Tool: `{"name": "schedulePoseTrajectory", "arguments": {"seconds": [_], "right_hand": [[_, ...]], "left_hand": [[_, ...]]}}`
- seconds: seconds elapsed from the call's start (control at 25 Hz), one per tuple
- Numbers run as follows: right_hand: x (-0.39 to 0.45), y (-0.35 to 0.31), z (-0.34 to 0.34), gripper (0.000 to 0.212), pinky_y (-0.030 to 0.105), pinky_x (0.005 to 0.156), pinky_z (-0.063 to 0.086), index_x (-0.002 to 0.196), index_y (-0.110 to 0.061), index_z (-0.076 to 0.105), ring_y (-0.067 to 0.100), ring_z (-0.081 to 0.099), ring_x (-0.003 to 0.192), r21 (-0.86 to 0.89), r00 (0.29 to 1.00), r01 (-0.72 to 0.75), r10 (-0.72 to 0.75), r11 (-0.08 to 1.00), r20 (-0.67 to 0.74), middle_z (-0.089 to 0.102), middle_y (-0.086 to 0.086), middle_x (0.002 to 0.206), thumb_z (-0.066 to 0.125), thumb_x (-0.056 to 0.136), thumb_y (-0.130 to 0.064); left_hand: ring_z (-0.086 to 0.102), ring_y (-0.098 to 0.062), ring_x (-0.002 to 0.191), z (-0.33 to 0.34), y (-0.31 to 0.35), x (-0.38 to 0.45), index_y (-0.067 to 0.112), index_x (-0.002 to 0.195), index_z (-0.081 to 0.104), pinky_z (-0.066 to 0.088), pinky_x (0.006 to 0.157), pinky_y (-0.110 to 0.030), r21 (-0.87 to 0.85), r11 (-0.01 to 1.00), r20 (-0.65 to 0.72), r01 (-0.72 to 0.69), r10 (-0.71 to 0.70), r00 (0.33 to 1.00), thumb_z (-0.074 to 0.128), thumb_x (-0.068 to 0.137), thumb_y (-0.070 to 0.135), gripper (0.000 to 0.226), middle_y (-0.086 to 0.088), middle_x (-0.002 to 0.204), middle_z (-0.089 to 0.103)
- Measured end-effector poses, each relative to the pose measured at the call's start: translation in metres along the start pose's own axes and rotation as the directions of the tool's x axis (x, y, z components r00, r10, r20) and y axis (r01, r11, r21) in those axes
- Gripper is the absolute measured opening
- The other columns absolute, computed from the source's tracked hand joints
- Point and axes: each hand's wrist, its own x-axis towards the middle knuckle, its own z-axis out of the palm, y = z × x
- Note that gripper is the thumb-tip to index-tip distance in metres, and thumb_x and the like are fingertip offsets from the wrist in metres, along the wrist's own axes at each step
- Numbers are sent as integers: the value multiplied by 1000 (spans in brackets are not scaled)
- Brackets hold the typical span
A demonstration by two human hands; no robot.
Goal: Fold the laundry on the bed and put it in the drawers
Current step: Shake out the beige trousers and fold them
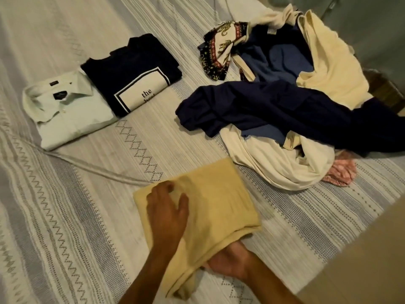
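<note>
Yellow shirt (219, 200) is folded into a rough rectangle near the front edge of the bed (65, 216), sitting on the striped, zigzag-stitched bedspread. Left hand (167, 212) lies on top of it toward its left side, palm down, fingers spread a bit and pressing on the cloth, not curled around anything. Right hand (230, 260) is at the shirt's near edge, palm up, with the fingers tucked under the fabric, so the fingertips are hidden and I can't tell if it's actually pinching the shirt or just has flat fingers slid under it.

Two pieces are already folded toward the back left of the bed: a white collared shirt (68, 115) and right beside it, touching, a navy t-shirt (133, 73) with a white box print reading "the".

The unfolded pile takes up the right side, running to the right edge. Dark navy garment (274, 113) sprawls across the middle of it, cream-coloured pieces (278, 165) below and behind it, some blue fabric (282, 60) further back, a patterned cloth with elephants (221, 49) at the back left of the pile, and a little pink thing (341, 172) poking out at the pile's near right.
</note>
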Motion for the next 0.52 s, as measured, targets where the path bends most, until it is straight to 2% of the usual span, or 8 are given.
{"name": "schedulePoseTrajectory", "arguments": {"seconds": [0.08,0.16,0.24,0.32,0.36,0.4,0.48,0.52], "right_hand": [[-25,-15,-16,66,57,113,44,144,-6,58,42,60,129,-123,991,-25,9,992,-136,62,24,140,45,102,-55],[-48,-37,-50,58,51,95,56,141,5,56,43,70,110,-258,891,-6,-112,966,-440,70,28,122,40,105,-38],[-59,-61,-77,52,43,76,58,131,9,61,41,72,89,-363,707,135,-347,922,-617,75,26,104,46,104,-33],[-62,-86,-65,51,38,76,56,122,2,67,33,70,87,-511,602,281,-564,812,-565,75,22,102,54,102,-43],[-61,-99,-48,49,35,76,55,121,-3,68,28,69,88,-610,624,265,-615,746,-482,75,19,105,60,100,-46],[-55,-108,-33,44,32,76,54,120,-10,69,22,70,91,-716,697,179,-601,674,-391,76,14,105,67,96,-47],[-42,-118,-9,35,27,75,52,116,-25,67,15,69,96,-828,833,2,-459,561,-309,75,-2,106,82,86,-32],[-36,-123,-1,42,29,77,54,116,-24,66,16,68,100,-838,863,-61,-393,542,-317,74,-3,111,87,80,-20]], "left_hand": [[50,-35,119,-26,-40,-6,13,130,49,45,99,-52,1,956,-42,293,-293,955,77,84,55,69,-8,127,53],[53,-33,122,-36,-72,-16,14,135,47,49,102,-55,-132,827,67,547,-543,837,89,66,63,95,-5,129,53],[65,-26,114,-39,-91,-17,19,130,58,55,98,-51,-294,657,264,694,-642,720,93,55,70,97,0,125,66],[72,-24,107,-39,-101,-17,22,124,69,59,95,-48,-392,530,446,752,-606,659,95,52,69,90,0,117,76],[73,-25,106,-40,-101,-19,21,124,70,58,95,-46,-427,474,511,770,-576,638,97,55,63,85,0,115,77],[74,-25,107,-41,-96,-22,20,126,70,58,97,-45,-455,418,574,786,-537,618,98,60,53,80,-1,115,78],[73,-26,109,-49,-86,-27,15,132,67,57,99,-43,-487,341,663,804,-455,594,96,67,33,74,-4,116,77],[73,-26,109,-56,-81,-25,14,133,66,57,99,-42,-503,340,669,795,-429,607,95,68,27,72,-6,117,77]]}}
